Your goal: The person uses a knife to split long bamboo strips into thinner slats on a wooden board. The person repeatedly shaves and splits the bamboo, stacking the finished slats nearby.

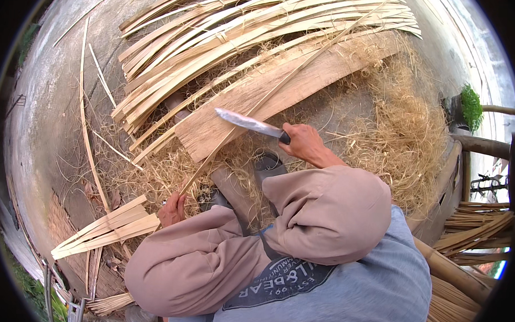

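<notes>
My right hand (pixel 303 142) is closed around the dark handle of a knife (pixel 246 121) with a long, pale blade that points left. A long, narrow bamboo strip (pixel 206 164) slants from my left hand (pixel 172 209) across a flat wooden board (pixel 219 125) toward the far right. The fingers of my left hand are pinched on its near end, beside my left knee. The blade crosses this strip over the board; whether the two touch I cannot tell. Below my left hand, several wide, pale strips (pixel 108 227) lie fanned out.
Beyond the board, many split bamboo strips (pixel 216 43) lie in a wide pile. Curly shavings (pixel 403 120) cover the floor to the right and around my feet. Single strips (pixel 82 98) lie on the concrete at left. Bamboo poles (pixel 449 270) and a potted green plant (pixel 471 107) are at right.
</notes>
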